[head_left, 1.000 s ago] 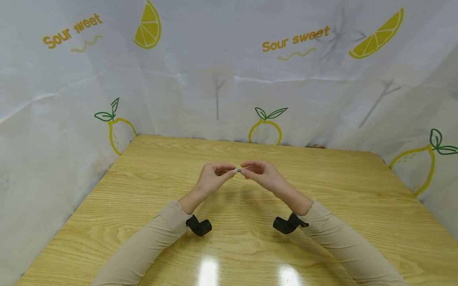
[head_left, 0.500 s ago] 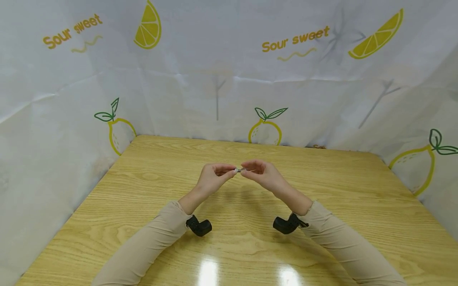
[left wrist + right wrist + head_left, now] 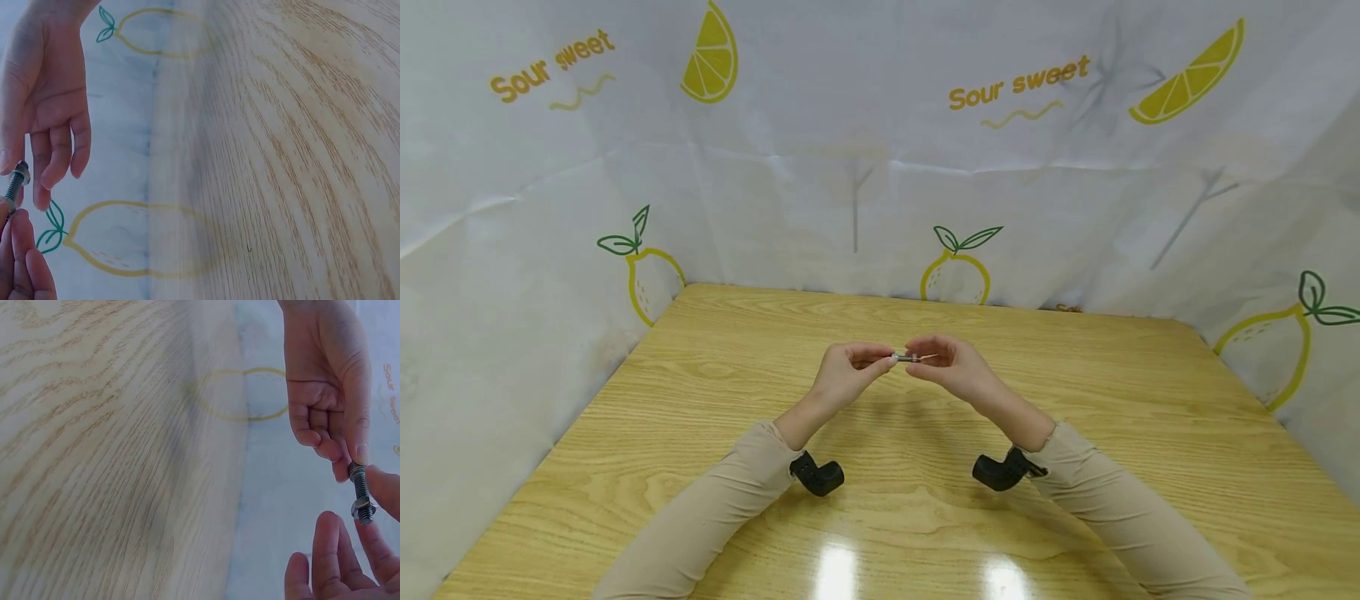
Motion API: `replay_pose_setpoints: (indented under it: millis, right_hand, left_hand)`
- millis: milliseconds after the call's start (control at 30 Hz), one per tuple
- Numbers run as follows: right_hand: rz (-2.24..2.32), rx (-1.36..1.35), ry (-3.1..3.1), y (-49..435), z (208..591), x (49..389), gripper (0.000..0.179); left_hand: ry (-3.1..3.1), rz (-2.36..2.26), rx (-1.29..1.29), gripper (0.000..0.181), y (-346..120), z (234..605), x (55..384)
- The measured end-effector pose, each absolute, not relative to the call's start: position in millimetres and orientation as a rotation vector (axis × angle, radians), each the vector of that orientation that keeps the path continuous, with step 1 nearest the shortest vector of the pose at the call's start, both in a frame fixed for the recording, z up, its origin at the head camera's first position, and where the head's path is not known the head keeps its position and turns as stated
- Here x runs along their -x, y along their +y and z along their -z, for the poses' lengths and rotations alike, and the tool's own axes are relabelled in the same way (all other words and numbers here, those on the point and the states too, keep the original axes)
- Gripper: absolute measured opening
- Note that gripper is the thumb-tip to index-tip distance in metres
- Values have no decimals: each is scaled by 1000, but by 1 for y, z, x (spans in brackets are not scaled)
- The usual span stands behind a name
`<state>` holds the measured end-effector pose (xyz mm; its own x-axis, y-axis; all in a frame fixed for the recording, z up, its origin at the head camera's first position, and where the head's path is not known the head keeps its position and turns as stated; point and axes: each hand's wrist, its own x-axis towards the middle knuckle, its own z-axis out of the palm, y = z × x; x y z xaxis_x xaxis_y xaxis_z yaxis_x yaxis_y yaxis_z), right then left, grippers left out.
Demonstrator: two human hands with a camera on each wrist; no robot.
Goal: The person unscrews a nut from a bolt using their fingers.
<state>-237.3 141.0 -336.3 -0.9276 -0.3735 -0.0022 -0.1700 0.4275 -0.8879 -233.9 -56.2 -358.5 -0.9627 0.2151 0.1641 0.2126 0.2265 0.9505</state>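
Note:
In the head view my left hand [image 3: 844, 377] pinches a small metal bolt [image 3: 904, 358] by its head end, between thumb and fingertips, above the table. The threaded bolt [image 3: 359, 481] points toward my right hand, with a hex nut [image 3: 363, 507] on it near the free end. My right hand [image 3: 957, 367] is around that end, thumb and fingers spread apart, not pinching the nut. Its thumb lies close beside the bolt in the right wrist view; whether it touches cannot be told. In the left wrist view the nut [image 3: 22, 172] shows near the right thumb [image 3: 7, 150].
Both hands are over a wood-grain table [image 3: 895, 517]. A white cloth with lemon prints [image 3: 820, 167] hangs behind and at the sides. Black wrist mounts [image 3: 818, 473] sit below both sleeves.
My right thumb and fingers have parted from the nut end, so more of the bolt shows. My left hand has kept its place and its hold on the bolt.

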Motion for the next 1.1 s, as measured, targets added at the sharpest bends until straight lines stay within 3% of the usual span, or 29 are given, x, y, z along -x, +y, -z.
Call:
replay_pose_setpoints:
  millis: [433,733,1100]
  right_hand:
    - [1514,435,2495,139,337,236,32]
    - [1500,428,2468,141,336,238,43]
    - [1561,455,2479,139,337,237,32]
  left_hand:
    - [2459,-1905,-447,26,-57,362,237]
    - [2466,-1909,-396,27,-56,361,236]
    - [2472,-1898,-399,26,-58,361,235]
